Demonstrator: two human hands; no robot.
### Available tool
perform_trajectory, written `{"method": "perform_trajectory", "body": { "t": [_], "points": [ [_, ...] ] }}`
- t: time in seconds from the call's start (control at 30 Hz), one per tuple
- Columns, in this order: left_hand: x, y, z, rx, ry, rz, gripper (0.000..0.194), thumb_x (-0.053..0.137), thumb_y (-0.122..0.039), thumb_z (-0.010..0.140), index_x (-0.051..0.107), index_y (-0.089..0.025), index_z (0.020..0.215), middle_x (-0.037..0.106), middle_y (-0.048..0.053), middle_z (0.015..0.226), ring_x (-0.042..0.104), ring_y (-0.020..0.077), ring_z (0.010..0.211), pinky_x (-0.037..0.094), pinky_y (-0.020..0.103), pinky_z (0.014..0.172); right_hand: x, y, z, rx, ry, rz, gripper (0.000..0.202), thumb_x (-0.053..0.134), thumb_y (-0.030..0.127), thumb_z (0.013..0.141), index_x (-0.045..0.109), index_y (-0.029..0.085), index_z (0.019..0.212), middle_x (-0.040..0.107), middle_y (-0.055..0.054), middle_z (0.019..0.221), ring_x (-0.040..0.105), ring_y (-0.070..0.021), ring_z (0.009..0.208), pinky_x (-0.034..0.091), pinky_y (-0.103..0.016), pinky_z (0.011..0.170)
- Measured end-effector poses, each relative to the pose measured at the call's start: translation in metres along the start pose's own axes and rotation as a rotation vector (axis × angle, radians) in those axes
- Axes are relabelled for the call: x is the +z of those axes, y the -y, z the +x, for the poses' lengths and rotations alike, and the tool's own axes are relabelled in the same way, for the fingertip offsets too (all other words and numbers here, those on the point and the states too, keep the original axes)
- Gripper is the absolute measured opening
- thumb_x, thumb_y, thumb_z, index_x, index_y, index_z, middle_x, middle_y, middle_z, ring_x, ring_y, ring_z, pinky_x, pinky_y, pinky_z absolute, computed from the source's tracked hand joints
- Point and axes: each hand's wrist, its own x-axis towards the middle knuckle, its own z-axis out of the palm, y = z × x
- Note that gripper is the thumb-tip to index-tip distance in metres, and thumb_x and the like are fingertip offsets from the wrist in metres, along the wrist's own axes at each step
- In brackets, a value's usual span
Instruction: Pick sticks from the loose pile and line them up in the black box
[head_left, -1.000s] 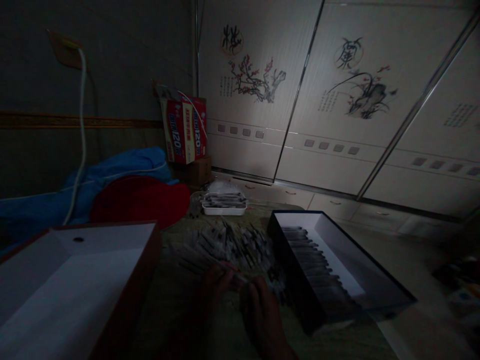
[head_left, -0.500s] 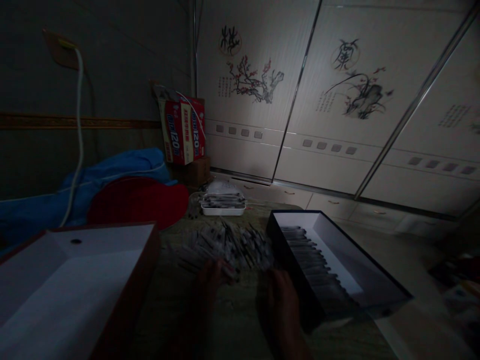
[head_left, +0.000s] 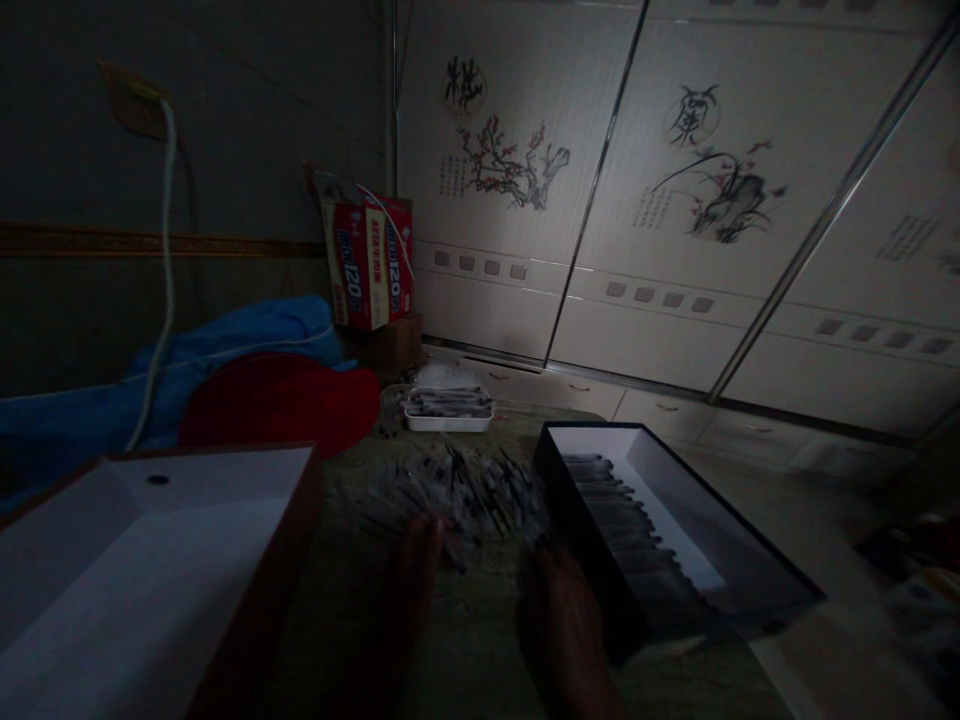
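Note:
A loose pile of thin pen-like sticks (head_left: pixel 450 490), dark and clear, lies on the table in front of me. My left hand (head_left: pixel 415 565) is at the near edge of this pile, its fingers closed by one blurred stick (head_left: pixel 454 552). At the pile's right edge, beside the dark box (head_left: pixel 589 545), is my right hand (head_left: pixel 568 605). Its fingers point down and are dim and smeared. Inside that box, a row of similar sticks (head_left: pixel 626 525) lies side by side along the left part of its white floor.
An open red-brown box (head_left: pixel 281 540) with a white inside stands at left. Behind the pile is a white tray (head_left: pixel 448 424) of sticks. A red round item (head_left: pixel 277 400), blue cloth (head_left: pixel 247 330) and red carton (head_left: pixel 367 265) are farther back, before sliding cabinet doors (head_left: pixel 495 120).
The stick by my left hand has tilted more steeply and come slightly nearer. My right hand's fingers have spread a little and dropped toward the table. The boxes stay put.

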Motion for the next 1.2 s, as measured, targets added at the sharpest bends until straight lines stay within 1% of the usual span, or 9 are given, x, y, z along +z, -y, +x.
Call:
{"method": "perform_trajectory", "body": {
  "t": [0.17, 0.3, 0.47, 0.67, 0.73, 0.83, 0.9, 1.07, 1.2],
  "points": [
    [0.005, -0.012, -0.011, 0.027, 0.107, 0.126, 0.033, 0.042, -0.045, 0.082, 0.059, -0.020, 0.068, 0.067, 0.001, 0.066, 0.064, 0.0197, 0.070, 0.047, 0.031, 0.070, 0.005, -0.005, 0.002, -0.011, 0.019, 0.087, 0.030, 0.042, 0.009, 0.080, 0.066, 0.018, 0.096, 0.063, -0.013, 0.100, 0.059, -0.0232, 0.094, 0.043, -0.030, 0.078],
    [0.008, -0.011, -0.017, 0.030, 0.186, 0.216, 0.028, 0.044, -0.040, 0.083, 0.064, -0.021, 0.085, 0.070, 0.002, 0.075, 0.066, 0.0188, 0.074, 0.050, 0.028, 0.069, 0.008, -0.006, 0.004, -0.033, -0.074, 0.191, 0.021, 0.043, 0.012, 0.082, 0.063, 0.017, 0.090, 0.062, -0.012, 0.091, 0.057, -0.0235, 0.090, 0.041, -0.031, 0.077],
    [0.007, 0.005, -0.016, 0.222, 0.187, 0.345, 0.026, 0.050, -0.034, 0.081, 0.067, -0.022, 0.096, 0.071, 0.006, 0.099, 0.063, 0.0202, 0.096, 0.047, 0.033, 0.087, 0.006, -0.006, 0.007, 0.019, -0.224, 0.502, 0.016, 0.044, 0.031, 0.087, 0.054, 0.020, 0.081, 0.058, -0.005, 0.081, 0.055, -0.0189, 0.076, 0.041, -0.028, 0.068],
    [0.006, 0.003, -0.016, 0.348, 0.289, 0.419, 0.025, 0.049, -0.030, 0.083, 0.068, -0.023, 0.097, 0.070, 0.007, 0.096, 0.064, 0.0196, 0.092, 0.050, 0.033, 0.084, 0.003, -0.007, 0.010, 0.125, -0.307, 0.827, 0.021, 0.049, 0.040, 0.083, 0.052, 0.020, 0.079, 0.057, 0.000, 0.070, 0.054, -0.0156, 0.065, 0.041, -0.025, 0.061],
    [0.006, -0.001, -0.018, 0.356, 0.339, 0.422, 0.024, 0.049, -0.029, 0.084, 0.068, -0.023, 0.097, 0.070, 0.007, 0.095, 0.064, 0.0191, 0.091, 0.050, 0.032, 0.083, 0.004, -0.007, 0.010, 0.174, -0.327, 0.917, 0.023, 0.050, 0.041, 0.083, 0.053, 0.019, 0.090, 0.059, 0.000, 0.073, 0.055, -0.0158, 0.066, 0.042, -0.026, 0.062],
    [0.006, -0.002, -0.018, 0.346, 0.364, 0.434, 0.024, 0.048, -0.028, 0.084, 0.069, -0.023, 0.097, 0.069, 0.007, 0.094, 0.064, 0.0194, 0.090, 0.050, 0.032, 0.082, 0.003, -0.006, 0.011, 0.200, -0.301, 1.025, 0.034, 0.049, 0.041, 0.083, 0.054, 0.018, 0.108, 0.063, -0.005, 0.091, 0.058, -0.0190, 0.083, 0.044, -0.029, 0.074],
    [0.005, -0.002, -0.017, 0.331, 0.370, 0.449, 0.025, 0.048, -0.028, 0.084, 0.069, -0.023, 0.097, 0.069, 0.007, 0.094, 0.063, 0.0202, 0.090, 0.050, 0.033, 0.081, 0.002, -0.007, 0.011, 0.202, -0.282, 1.053, 0.033, 0.047, 0.042, 0.083, 0.057, 0.018, 0.104, 0.063, -0.006, 0.098, 0.057, -0.0208, 0.092, 0.042, -0.031, 0.080],
    [0.002, -0.007, -0.015, 0.303, 0.411, 0.482, 0.026, 0.049, -0.028, 0.083, 0.069, -0.020, 0.098, 0.068, 0.009, 0.090, 0.063, 0.0216, 0.088, 0.050, 0.035, 0.079, 0.004, -0.007, 0.011, 0.265, -0.298, 1.104, 0.031, 0.049, 0.045, 0.082, 0.058, 0.019, 0.098, 0.064, -0.004, 0.091, 0.058, -0.0199, 0.086, 0.043, -0.029, 0.075],
    [0.002, -0.009, -0.017, 0.316, 0.453, 0.478, 0.025, 0.049, -0.028, 0.083, 0.069, -0.022, 0.098, 0.067, 0.008, 0.089, 0.063, 0.0205, 0.086, 0.049, 0.033, 0.077, 0.006, -0.003, 0.010, 0.232, -0.250, 1.147, 0.030, 0.050, 0.045, 0.082, 0.058, 0.019, 0.095, 0.064, -0.003, 0.088, 0.058, -0.0190, 0.083, 0.043, -0.028, 0.074]
  ]
}}
